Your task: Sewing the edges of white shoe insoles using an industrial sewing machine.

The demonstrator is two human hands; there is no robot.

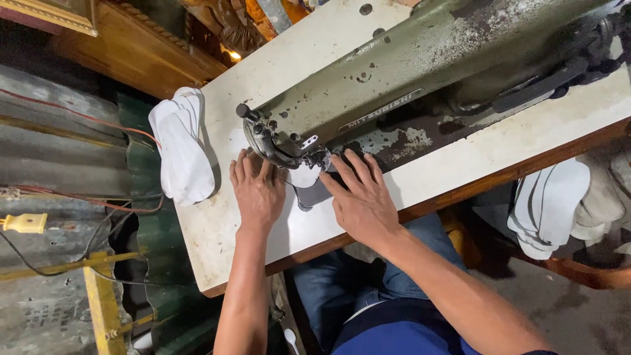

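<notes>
My left hand point(257, 190) lies flat on the white sewing table point(217, 223), fingers spread, just left of the needle area. My right hand point(360, 197) presses flat beside it, fingers reaching to the presser foot point(317, 160). Between both hands a small white cloth piece point(303, 176) sits under the head of the old green sewing machine point(407, 72). Neither hand grips anything; both rest on the cloth and table.
A stack of white cloth pieces point(181, 144) hangs over the table's left edge. More white pieces point(549, 204) are piled to the right, below the table. A yellow plug point(25, 223) and cables lie at the left over corrugated sheet. My blue-jeaned legs are under the table.
</notes>
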